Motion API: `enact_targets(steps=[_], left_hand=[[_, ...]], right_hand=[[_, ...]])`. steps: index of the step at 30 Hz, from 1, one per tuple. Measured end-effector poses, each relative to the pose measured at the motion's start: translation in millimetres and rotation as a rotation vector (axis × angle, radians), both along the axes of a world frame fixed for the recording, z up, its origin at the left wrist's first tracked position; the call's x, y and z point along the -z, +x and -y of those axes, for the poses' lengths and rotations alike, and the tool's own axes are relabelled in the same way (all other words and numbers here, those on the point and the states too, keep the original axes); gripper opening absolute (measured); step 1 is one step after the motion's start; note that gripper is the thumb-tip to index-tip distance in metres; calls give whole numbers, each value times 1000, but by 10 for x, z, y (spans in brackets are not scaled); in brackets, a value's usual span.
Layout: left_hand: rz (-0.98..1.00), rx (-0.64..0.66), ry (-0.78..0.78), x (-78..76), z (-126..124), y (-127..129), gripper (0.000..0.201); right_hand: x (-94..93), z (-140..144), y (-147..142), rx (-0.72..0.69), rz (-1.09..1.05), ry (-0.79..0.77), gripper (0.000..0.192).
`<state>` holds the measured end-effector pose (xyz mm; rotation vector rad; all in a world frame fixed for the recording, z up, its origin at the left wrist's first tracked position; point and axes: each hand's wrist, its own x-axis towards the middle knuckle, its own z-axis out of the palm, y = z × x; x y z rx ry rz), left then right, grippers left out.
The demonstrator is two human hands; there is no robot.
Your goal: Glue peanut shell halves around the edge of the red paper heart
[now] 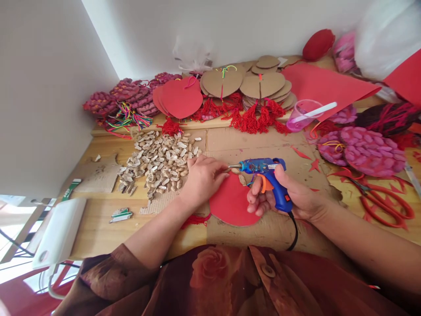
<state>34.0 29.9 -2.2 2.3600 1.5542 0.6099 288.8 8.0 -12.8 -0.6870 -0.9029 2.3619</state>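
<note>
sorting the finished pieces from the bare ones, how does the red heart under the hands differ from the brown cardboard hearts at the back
The red heart is a single piece lying flat in front, partly covered by the left hand, with the right hand aiming a blue glue gun at it. The cardboard hearts are bare brown, stacked in piles against the wall, untouched. Both are similar rounded heart cutouts.

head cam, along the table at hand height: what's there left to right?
white device → cardboard scrap → pile of shells → left hand → red disc → blue glue gun in the right hand → red scissors
</note>
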Motion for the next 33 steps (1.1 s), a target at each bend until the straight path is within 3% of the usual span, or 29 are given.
enact_targets(steps=[10, 15, 19, 23, 29, 33], left_hand=[[22, -33, -34, 47, -16, -4, 11], [35, -35, -22, 73, -28, -14, 9], [25, -75, 26, 101, -61, -51, 8], [-18, -129, 89, 58, -134, -190, 12], [-20, -388, 120, -61, -301, -598, 20], [-10, -286, 82, -2, -359, -622, 23]], right_hand=[[-4, 29, 19, 11, 35, 6, 62], [5, 28, 31, 12, 25, -16, 53], [-1, 24, 30, 8, 60, -18, 60], [-37, 20, 16, 15, 88, -26, 62], [5, 25, 33, 16, 74, -23, 61], [73, 22, 54, 21, 6, -60, 52]])
